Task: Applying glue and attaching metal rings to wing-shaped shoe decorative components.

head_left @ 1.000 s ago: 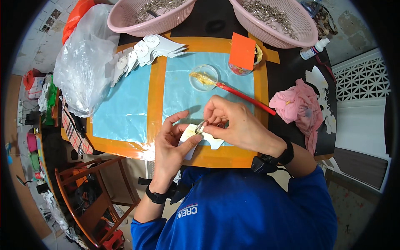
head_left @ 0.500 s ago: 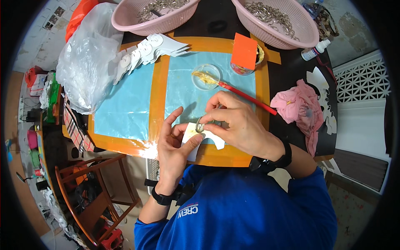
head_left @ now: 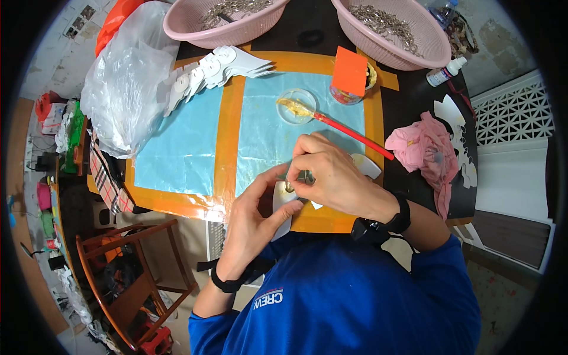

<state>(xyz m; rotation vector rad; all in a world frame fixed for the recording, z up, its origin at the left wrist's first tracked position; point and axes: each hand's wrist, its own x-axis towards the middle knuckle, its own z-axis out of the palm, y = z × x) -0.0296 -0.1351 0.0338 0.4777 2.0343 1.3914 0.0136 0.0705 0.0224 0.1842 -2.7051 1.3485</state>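
Observation:
Near the table's front edge, my left hand grips a white cut-out card between thumb and fingers. My right hand is closed in a pinch on a small shiny metal ring-like piece, held against the card's upper part. My right fingers partly hide this piece, so its exact kind is unclear. White card also shows beyond my right hand. Past my hands, a clear round dish holds yellow paste, and a red-handled tool rests in it.
Two pink baskets of metal pieces stand at the back. Stacked white cards lie beside a plastic bag. A tin with an orange card, a small bottle and a pink cloth are at right.
The white card in my left hand has turned, and white card now shows beyond my right hand. My right hand stays pinched on the metal piece at the card.

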